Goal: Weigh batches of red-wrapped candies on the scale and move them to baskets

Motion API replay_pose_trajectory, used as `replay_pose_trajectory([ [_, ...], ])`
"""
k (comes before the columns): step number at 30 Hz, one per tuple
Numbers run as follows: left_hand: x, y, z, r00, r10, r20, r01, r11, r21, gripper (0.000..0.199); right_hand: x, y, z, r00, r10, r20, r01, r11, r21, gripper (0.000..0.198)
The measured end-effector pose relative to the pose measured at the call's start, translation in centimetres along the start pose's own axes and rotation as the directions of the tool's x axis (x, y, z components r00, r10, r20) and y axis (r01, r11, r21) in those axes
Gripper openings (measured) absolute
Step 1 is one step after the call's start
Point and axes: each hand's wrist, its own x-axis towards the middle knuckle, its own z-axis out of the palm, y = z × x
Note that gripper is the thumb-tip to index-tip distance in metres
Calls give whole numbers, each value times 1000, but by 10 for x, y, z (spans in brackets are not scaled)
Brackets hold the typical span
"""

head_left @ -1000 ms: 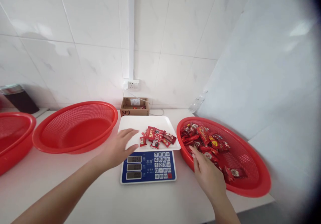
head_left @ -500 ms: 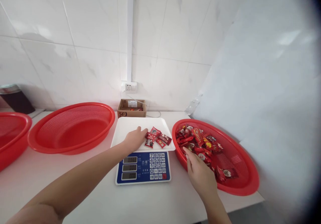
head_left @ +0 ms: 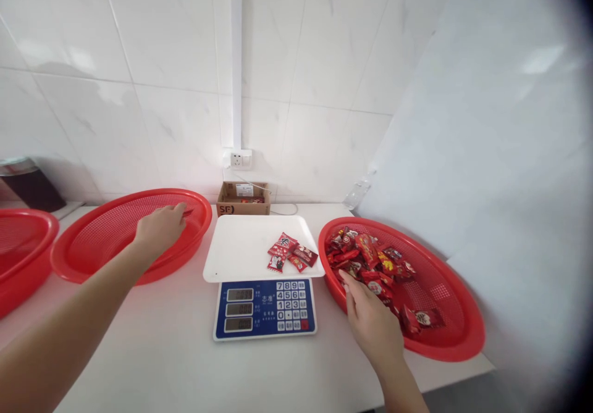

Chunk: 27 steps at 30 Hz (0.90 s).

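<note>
Extending over the middle basket (head_left: 125, 212), L hand (head_left: 162, 229) is palm-down, well apart from the scale. Its fingers are drawn together, pinching a red packet (head_left: 188, 213); only a sliver of wrapper shows at the tips, rest hidden.

R hand (head_left: 373, 317) is at the near-L rim of the R basket (head_left: 456, 302), index pointing in twd. the candy heap (head_left: 370, 258). Index & thumb lie slightly apart; other fingers are mostly hidden, so cannot tell if anything is gripped, nor if the hand touches the rim.

Btwn. the two baskets: scale (head_left: 266, 311), blue panel w/ keypad & three displays, digits too faint to read w/ certainty. Its white tray (head_left: 241, 246) carries a small cluster of candies (head_left: 285, 249), approx. five, red & dark red, overlapping near the R edge. R basket is tilted, wrappers bunched mainly at its L side, a few nearer the front.

Also on worktop (head_left: 171, 345): second red basket (head_left: 34, 271) at far L, partly out of view; cardboard box (head_left: 248, 210) behind the tray, w/ some red items inside. Wall socket (head_left: 237, 159) above box.
</note>
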Motion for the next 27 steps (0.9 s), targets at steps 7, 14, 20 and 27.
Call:
replay_pose_trajectory([
  [7, -1, 58, 30, 936, 348, 57, -337, 930, -144, 55, 0, -1, 1, 1000, 19, 15, -19, 1000, 0, 41],
  [14, -4, 171, 66, 683, 720, 124, -666, 684, -297, 66, 0, -1, -1, 1000, -10, 18, 9, 999, 39, 42],
  [20, 10, 200, 83, 711, 699, 79, -666, 705, -243, 60, 1, 0, -2, 999, -19, 49, 18, 1000, 23, 43],
  [27, 21, 192, 83, 747, 665, 6, -651, 733, -198, 31, 1, 0, -2, 998, -21, 54, 19, 999, 29, 43],
])
